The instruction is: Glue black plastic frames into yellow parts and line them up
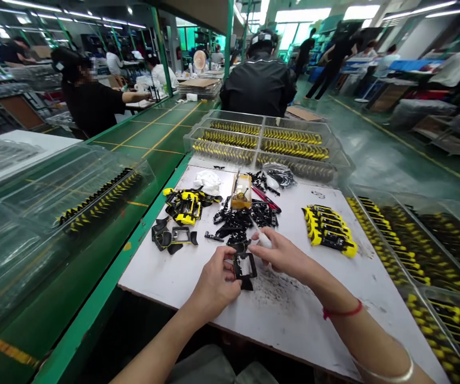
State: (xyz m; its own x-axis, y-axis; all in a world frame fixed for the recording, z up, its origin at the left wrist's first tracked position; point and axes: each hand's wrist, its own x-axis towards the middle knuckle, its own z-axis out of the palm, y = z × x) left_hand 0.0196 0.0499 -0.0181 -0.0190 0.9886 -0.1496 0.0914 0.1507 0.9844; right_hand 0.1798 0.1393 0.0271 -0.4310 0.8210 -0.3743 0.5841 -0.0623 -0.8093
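Near the front of the white board, my left hand grips a black frame part with a rectangular opening. My right hand is closed round a white-handled tool, whose thin shaft points up and away; its fingertips are close to the frame's upper edge. Just beyond the hands lies a pile of glossy black pieces. A small yellow box stands behind that pile. Left of it are yellow-and-black parts and loose black frames.
A row of yellow-and-black assemblies lies on the right. Clear trays of parts stand behind, at right and at left. White tissue and a plastic bag are at the back. A person in black sits beyond.
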